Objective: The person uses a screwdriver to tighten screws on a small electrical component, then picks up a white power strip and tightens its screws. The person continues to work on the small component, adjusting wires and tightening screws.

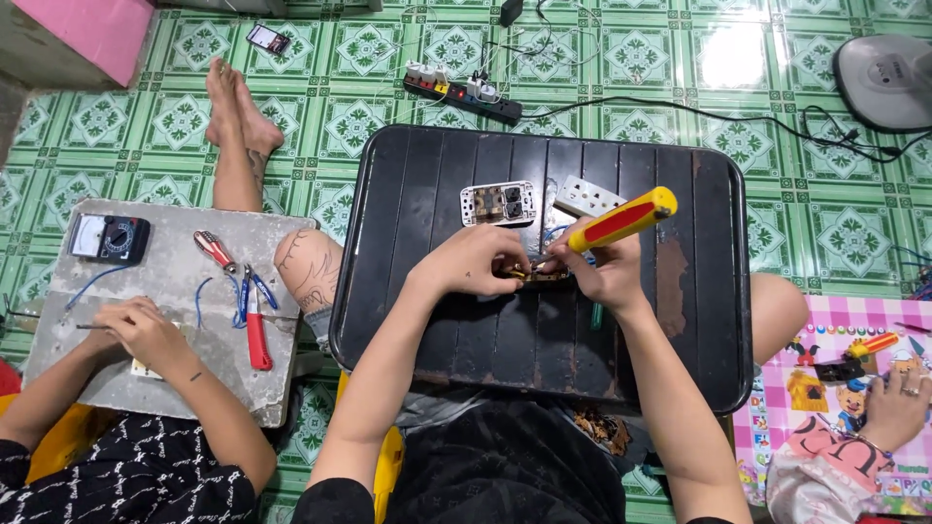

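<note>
Centrally, work surface: a black slatted tray (699, 291) rests across the person's lap, over a green patterned tile floor (97, 121).
Left hand: the left hand (469, 260) sits near the middle of the tray, fingers curled together and pinched on a small brass-coloured socket part (536, 276).
Right hand: the right hand (604, 272) meets the left at that part, closed around a screwdriver (621, 220) with a yellow and red handle; the handle slants up toward the tray's far right, and its tip is hidden between the fingers.
Socket part: it lies at the tray's middle, between both hands, mostly covered by them.
Far side of tray: an opened switch frame (497, 204) with brown inserts lies beyond the hands, and a white socket plate (587, 197) lies just beside it to the right.
Floor beyond tray: a black power strip (462, 94) with plugs in it, black cables trailing off to the right, a round grey fan base (885, 80) at the far right corner, and a phone (267, 39) at the far left.
Left neighbour: another person's hand (146, 332) works on a grey board (165, 388) carrying a multimeter (110, 238), red-handled pliers (255, 325) and blue wire.
Right neighbour: a third person's hand (898, 403) with rings rests on a pink picture mat (825, 335), near a second yellow and red tool (871, 344).
</note>
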